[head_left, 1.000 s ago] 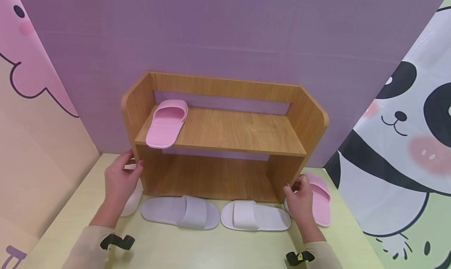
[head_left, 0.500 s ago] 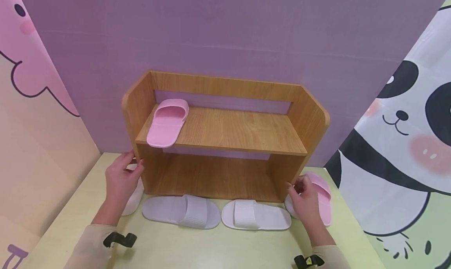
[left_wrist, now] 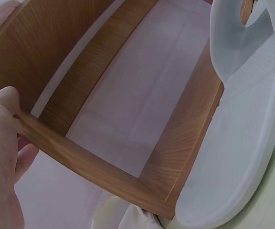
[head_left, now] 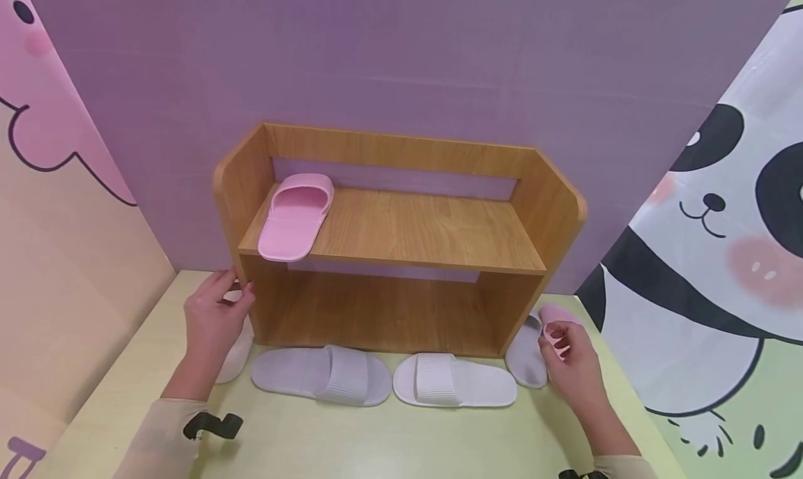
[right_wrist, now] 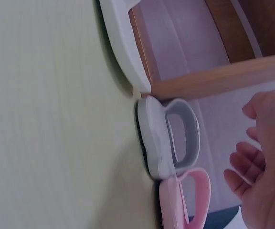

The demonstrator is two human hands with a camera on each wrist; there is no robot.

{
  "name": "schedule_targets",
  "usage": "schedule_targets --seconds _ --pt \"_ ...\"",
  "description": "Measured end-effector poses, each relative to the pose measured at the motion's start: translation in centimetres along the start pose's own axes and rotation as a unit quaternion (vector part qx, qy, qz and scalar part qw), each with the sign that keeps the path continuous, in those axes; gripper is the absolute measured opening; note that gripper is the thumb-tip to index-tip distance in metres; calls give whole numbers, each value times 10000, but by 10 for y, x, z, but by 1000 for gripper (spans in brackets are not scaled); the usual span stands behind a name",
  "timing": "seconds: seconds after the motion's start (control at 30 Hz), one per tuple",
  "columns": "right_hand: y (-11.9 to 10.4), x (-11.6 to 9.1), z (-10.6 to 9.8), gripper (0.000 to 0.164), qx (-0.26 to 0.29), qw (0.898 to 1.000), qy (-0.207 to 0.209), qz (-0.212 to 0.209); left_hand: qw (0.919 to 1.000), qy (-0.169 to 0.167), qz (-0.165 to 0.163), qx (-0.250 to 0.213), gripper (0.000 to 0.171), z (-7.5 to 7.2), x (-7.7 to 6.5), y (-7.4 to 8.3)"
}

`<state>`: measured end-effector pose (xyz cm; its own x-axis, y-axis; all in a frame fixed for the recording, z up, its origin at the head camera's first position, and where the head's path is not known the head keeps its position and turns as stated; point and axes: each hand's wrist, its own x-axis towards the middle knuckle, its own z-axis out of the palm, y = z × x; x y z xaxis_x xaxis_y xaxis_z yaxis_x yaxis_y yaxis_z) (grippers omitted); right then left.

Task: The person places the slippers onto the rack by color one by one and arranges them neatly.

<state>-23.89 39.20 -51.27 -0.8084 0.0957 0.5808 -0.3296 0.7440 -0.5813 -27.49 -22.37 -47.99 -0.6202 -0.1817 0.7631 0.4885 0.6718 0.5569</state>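
- the left hand (head_left: 213, 318) grips the front edge of the left side panel of the wooden shoe rack (head_left: 401, 242), thumb and fingers curled round the board; the left wrist view shows the same hold.
- the right hand (head_left: 574, 360) hangs off the rack, fingers loosely curled and holding nothing, over the pink slipper (head_left: 555, 320) at the rack's right foot, beside a grey slipper (head_left: 527, 359).
- to lift that slipper well, it seems wise to pinch its strap and keep the left hand steadying the rack.
- another pink slipper (head_left: 293, 217) sits on the rack's upper shelf, left end.
- two pale slippers (head_left: 323, 376) lie on the yellow-green worktop (head_left: 376, 437) in front of the rack; a purple wall (head_left: 401, 61) stands behind, with cartoon panels at either side.
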Motion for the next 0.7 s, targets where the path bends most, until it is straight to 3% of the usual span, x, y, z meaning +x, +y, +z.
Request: schedule_targets --seconds 0.2,0.43,0.7 --pt "7 -4 -16 38 -712 9931 -533 764 9999 8 124 63 35 -1 1 -1" --pt "22 -11 -23 68 -1535 9616 -1187 1941 9998 33 62 177 34 0 0 1" --pt "37 -15 -26 88 -1885 9365 -1869 2291 9999 46 30 100 32 0 0 0"
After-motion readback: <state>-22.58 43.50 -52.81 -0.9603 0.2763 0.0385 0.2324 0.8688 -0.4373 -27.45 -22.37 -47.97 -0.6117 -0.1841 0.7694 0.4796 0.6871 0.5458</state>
